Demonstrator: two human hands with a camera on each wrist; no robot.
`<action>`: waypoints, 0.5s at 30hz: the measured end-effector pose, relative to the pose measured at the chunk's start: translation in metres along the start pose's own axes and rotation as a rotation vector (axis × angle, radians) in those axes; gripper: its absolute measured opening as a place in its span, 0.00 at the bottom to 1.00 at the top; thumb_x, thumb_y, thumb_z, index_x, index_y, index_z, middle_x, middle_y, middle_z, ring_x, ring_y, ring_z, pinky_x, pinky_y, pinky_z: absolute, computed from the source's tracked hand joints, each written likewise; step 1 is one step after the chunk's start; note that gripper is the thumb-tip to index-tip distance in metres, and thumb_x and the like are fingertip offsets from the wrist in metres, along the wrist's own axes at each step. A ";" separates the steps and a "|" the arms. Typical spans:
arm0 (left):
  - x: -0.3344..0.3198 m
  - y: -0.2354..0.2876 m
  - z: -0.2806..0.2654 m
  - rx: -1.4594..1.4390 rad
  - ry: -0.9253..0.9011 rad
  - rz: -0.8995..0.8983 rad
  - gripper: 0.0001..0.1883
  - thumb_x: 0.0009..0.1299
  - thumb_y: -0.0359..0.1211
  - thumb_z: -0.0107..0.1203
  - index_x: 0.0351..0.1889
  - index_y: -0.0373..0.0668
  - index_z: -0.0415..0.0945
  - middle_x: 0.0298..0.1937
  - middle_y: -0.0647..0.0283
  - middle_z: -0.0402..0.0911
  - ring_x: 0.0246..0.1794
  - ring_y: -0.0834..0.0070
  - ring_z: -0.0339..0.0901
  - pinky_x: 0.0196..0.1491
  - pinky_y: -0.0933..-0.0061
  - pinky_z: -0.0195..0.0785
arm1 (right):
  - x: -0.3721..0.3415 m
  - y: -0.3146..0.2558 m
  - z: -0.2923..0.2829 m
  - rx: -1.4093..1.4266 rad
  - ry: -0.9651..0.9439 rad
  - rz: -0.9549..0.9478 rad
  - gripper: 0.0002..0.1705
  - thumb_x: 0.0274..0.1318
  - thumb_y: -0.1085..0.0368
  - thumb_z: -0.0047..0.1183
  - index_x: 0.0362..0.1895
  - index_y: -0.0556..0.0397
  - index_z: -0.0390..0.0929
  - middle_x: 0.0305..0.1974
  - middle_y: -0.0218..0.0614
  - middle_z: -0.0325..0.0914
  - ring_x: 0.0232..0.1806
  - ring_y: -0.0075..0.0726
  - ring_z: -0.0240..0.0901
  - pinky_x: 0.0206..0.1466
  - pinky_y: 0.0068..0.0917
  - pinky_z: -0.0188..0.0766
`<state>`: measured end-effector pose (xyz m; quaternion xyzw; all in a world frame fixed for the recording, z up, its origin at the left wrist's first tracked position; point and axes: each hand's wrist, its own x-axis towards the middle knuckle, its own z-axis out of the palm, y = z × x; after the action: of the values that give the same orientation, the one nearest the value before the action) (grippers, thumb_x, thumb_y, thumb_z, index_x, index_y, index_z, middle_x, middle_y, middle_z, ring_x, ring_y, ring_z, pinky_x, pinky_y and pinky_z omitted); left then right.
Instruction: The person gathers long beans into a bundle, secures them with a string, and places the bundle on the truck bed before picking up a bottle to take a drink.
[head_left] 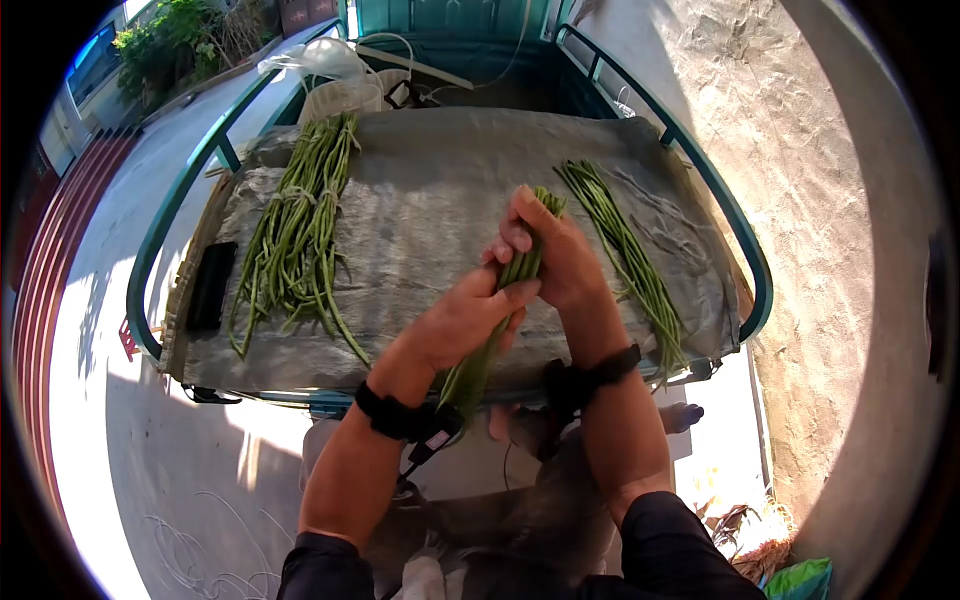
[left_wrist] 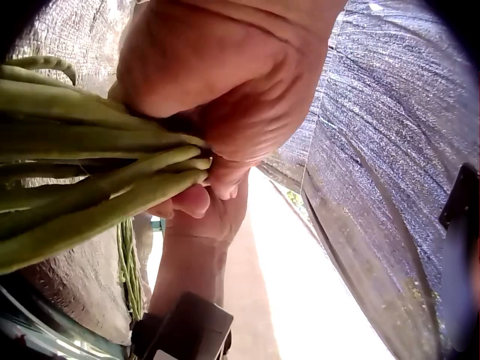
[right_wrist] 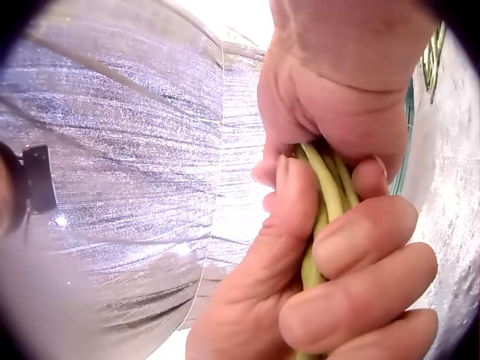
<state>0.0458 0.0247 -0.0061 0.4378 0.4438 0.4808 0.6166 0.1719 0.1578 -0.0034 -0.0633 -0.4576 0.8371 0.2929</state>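
A bunch of long green beans [head_left: 522, 268] is held upright-slanting between both hands, over the near part of a grey sheet [head_left: 430, 190]. Lower on the bunch, my left hand [head_left: 460, 318] grips it, with fingers curled round the stalks in the right wrist view. My right hand [head_left: 562, 252] wraps the bunch just above, close against the left. The bean ends [left_wrist: 90, 146] spread out beside the left palm in the left wrist view. Between the two hands, part of the beans [right_wrist: 328, 187] shows in the right wrist view; the rest is hidden by fingers.
Tied bundles of long beans [head_left: 295, 225] lie at left, and a loose pile of beans [head_left: 628, 262] at right beside pale strings [head_left: 675, 235]. A black object [head_left: 212, 287] sits at the left edge. Green rails [head_left: 690, 150] flank the cart bed; a plastic bag [head_left: 325, 62] is behind.
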 end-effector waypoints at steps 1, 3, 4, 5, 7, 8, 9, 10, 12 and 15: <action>0.000 -0.002 0.000 -0.007 0.022 0.018 0.14 0.82 0.42 0.58 0.46 0.39 0.75 0.32 0.67 0.75 0.26 0.78 0.75 0.28 0.75 0.70 | -0.001 -0.002 0.006 -0.038 0.060 -0.001 0.20 0.80 0.48 0.50 0.34 0.45 0.70 0.27 0.26 0.72 0.37 0.34 0.78 0.54 0.43 0.79; 0.002 -0.004 0.002 -0.021 0.060 0.060 0.13 0.81 0.39 0.59 0.47 0.37 0.75 0.33 0.65 0.78 0.27 0.77 0.77 0.30 0.73 0.71 | -0.002 -0.002 0.016 -0.105 0.102 -0.032 0.20 0.80 0.49 0.50 0.34 0.45 0.69 0.28 0.27 0.73 0.36 0.35 0.78 0.51 0.42 0.79; 0.004 -0.005 0.002 -0.036 0.061 0.081 0.13 0.81 0.38 0.60 0.49 0.37 0.75 0.35 0.65 0.79 0.29 0.76 0.78 0.33 0.72 0.73 | -0.005 -0.003 0.019 -0.147 0.132 -0.050 0.20 0.80 0.49 0.49 0.34 0.45 0.69 0.28 0.28 0.73 0.35 0.35 0.78 0.50 0.42 0.79; 0.004 -0.005 -0.001 -0.054 0.055 0.100 0.13 0.81 0.37 0.61 0.50 0.36 0.75 0.36 0.64 0.80 0.31 0.75 0.80 0.35 0.72 0.75 | -0.006 -0.005 0.021 -0.138 0.097 -0.063 0.20 0.81 0.49 0.49 0.34 0.46 0.70 0.28 0.28 0.73 0.35 0.35 0.79 0.50 0.41 0.79; 0.000 0.005 -0.009 -0.058 0.015 0.084 0.14 0.80 0.34 0.60 0.57 0.35 0.75 0.41 0.63 0.83 0.40 0.74 0.83 0.46 0.70 0.78 | -0.006 -0.007 0.023 -0.127 0.036 -0.093 0.19 0.81 0.50 0.48 0.36 0.47 0.70 0.28 0.29 0.74 0.36 0.36 0.80 0.50 0.41 0.80; 0.002 0.004 -0.009 -0.066 0.000 0.117 0.14 0.80 0.33 0.60 0.58 0.35 0.75 0.42 0.63 0.83 0.41 0.73 0.84 0.48 0.69 0.78 | -0.006 -0.005 0.020 -0.105 0.045 -0.109 0.18 0.80 0.50 0.50 0.37 0.47 0.71 0.28 0.31 0.76 0.35 0.37 0.81 0.45 0.39 0.80; 0.004 0.004 -0.010 -0.071 -0.008 0.155 0.15 0.80 0.33 0.60 0.58 0.34 0.75 0.42 0.62 0.83 0.42 0.73 0.84 0.50 0.69 0.78 | -0.002 -0.003 0.019 -0.082 0.043 -0.127 0.18 0.79 0.49 0.51 0.38 0.48 0.71 0.29 0.33 0.78 0.35 0.38 0.82 0.41 0.36 0.81; 0.005 0.004 -0.012 -0.073 -0.009 0.193 0.15 0.80 0.33 0.60 0.59 0.34 0.75 0.43 0.62 0.83 0.44 0.73 0.84 0.51 0.68 0.78 | 0.001 -0.003 0.016 -0.055 0.036 -0.143 0.18 0.79 0.49 0.53 0.40 0.49 0.72 0.30 0.35 0.80 0.35 0.38 0.83 0.37 0.34 0.82; 0.007 0.002 -0.015 -0.068 -0.062 0.208 0.16 0.82 0.35 0.58 0.61 0.34 0.74 0.46 0.61 0.84 0.45 0.72 0.85 0.53 0.68 0.79 | 0.001 -0.007 0.016 -0.089 -0.028 -0.142 0.17 0.78 0.51 0.54 0.40 0.49 0.72 0.33 0.37 0.83 0.40 0.38 0.84 0.43 0.35 0.83; 0.006 0.002 -0.016 -0.075 -0.102 0.211 0.17 0.83 0.36 0.55 0.61 0.34 0.73 0.46 0.60 0.83 0.42 0.70 0.85 0.48 0.67 0.81 | 0.000 -0.006 0.024 -0.131 -0.074 -0.182 0.15 0.78 0.52 0.55 0.41 0.49 0.73 0.36 0.37 0.85 0.45 0.38 0.85 0.49 0.36 0.83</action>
<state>0.0305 0.0330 -0.0083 0.4825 0.3452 0.5363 0.6004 0.1662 0.1429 0.0151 -0.0095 -0.5259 0.7770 0.3459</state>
